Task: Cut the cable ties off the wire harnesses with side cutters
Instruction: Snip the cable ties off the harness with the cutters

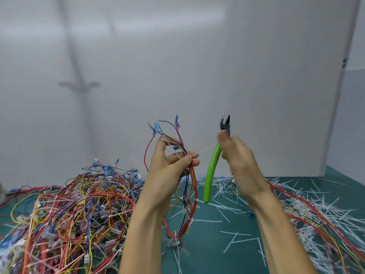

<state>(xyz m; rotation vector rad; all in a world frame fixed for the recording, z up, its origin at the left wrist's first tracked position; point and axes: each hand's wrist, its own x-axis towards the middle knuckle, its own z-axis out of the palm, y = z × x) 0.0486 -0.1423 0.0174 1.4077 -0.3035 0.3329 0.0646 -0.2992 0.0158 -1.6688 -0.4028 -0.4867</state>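
Green mat (209, 230): wire pile (69, 204) left, cut ties (316, 210) right.

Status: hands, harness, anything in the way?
Left hand grips multicoloured wire harness, raised. Right hand holds green-handled side cutters, jaws not on the white cable tie. Nothing blocking.

I'm looking at a workshop bench: a green mat (207, 251) is covering the bottom, wire harnesses (69, 204) are piling lower left, cut cable ties (325, 210) littering lower right, a white partition (197, 66) standing behind.
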